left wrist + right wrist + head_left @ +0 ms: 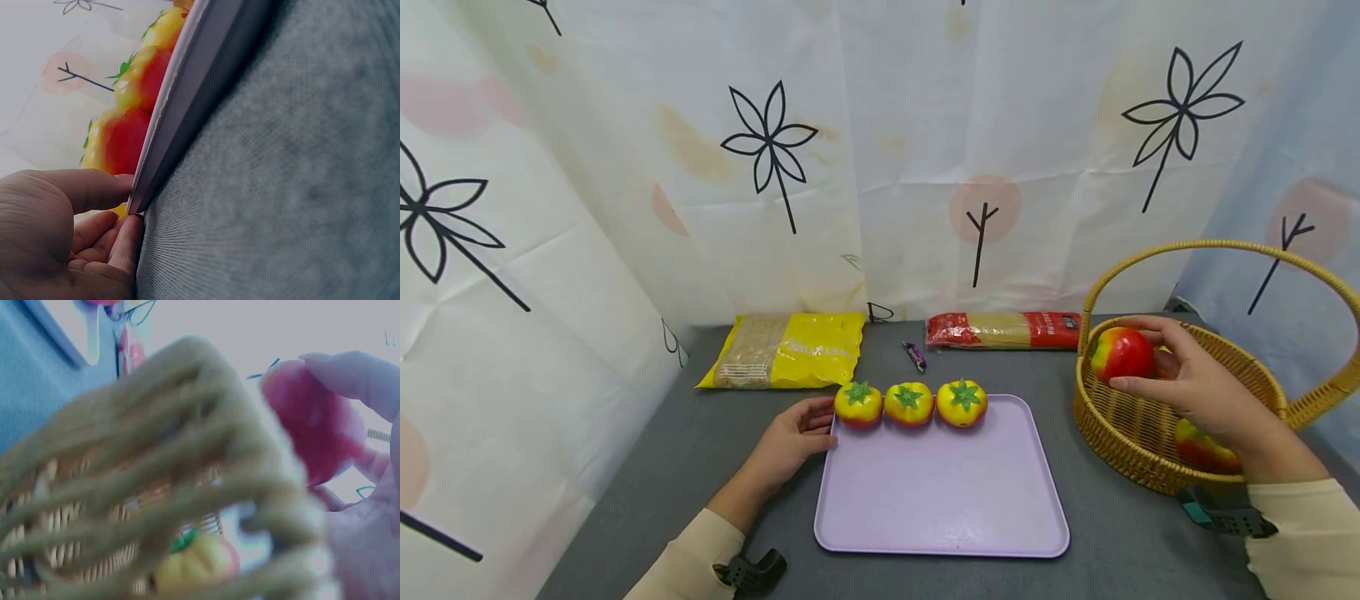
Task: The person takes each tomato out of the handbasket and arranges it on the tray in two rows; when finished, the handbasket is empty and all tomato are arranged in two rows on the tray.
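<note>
My left hand [800, 437] pinches the left rim of a lilac tray [940, 496] near its far corner. In the left wrist view the thumb lies over the rim [164, 103], with fingertips below. Three yellow-and-red fruits [908, 404] with green leafy tops sit in a row along the tray's far edge. Over the left side of a wicker basket [1112, 442], my right hand [1206, 387] grips a red-and-yellow fruit [1123, 353] between thumb and fingers. Another fruit [1204, 450] lies inside the basket, partly hidden by the right wrist.
A yellow bag [816, 350] and a red pack of noodles [977, 330] lie at the back, with a small purple-wrapped sweet [915, 357] between them. The basket's tall handle [1217, 244] arches above the right hand. Patterned cloth walls [887, 150] enclose the grey table [700, 467].
</note>
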A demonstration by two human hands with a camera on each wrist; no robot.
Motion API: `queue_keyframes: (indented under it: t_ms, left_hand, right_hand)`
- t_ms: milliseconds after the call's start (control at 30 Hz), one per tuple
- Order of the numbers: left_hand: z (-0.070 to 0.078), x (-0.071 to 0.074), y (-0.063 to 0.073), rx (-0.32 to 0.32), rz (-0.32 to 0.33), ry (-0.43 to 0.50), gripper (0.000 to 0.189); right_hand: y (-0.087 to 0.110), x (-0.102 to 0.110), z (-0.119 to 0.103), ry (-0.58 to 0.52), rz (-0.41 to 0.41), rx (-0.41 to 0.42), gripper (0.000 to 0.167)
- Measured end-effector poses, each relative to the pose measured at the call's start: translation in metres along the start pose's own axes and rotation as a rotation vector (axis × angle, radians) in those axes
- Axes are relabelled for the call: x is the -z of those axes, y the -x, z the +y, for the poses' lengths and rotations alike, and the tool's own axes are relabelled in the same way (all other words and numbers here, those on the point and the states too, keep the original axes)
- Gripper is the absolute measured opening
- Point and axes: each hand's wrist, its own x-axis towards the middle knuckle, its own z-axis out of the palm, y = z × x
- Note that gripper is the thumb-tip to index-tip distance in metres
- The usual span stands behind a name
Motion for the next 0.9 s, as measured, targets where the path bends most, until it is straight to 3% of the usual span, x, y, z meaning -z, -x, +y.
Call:
queue_keyframes:
  t_ms: [100, 333, 500, 767, 900]
  left_hand:
    - [0.000, 0.000, 0.001, 0.002, -0.004, 0.002, 0.065]
    - [0.002, 0.000, 0.002, 0.007, -0.003, 0.001, 0.065]
    - [0.004, -0.001, 0.003, 0.007, -0.002, 0.004, 0.065]
    - [0.004, 0.000, 0.003, 0.000, 0.002, 0.002, 0.064]
    - [0.005, 0.000, 0.003, -0.001, 0.000, 0.009, 0.064]
  right_hand:
    - [0.001, -0.003, -0.004, -0.003, -0.015, 0.003, 0.081]
    - [0.003, -0.016, -0.010, -0.081, -0.027, 0.122, 0.078]
    - [0.003, -0.026, -0.016, -0.124, -0.062, 0.135, 0.080]
    - [0.002, -0.040, -0.026, -0.234, -0.090, 0.187, 0.045]
    - [0.001, -0.047, -0.027, -0.291, -0.103, 0.193, 0.037]
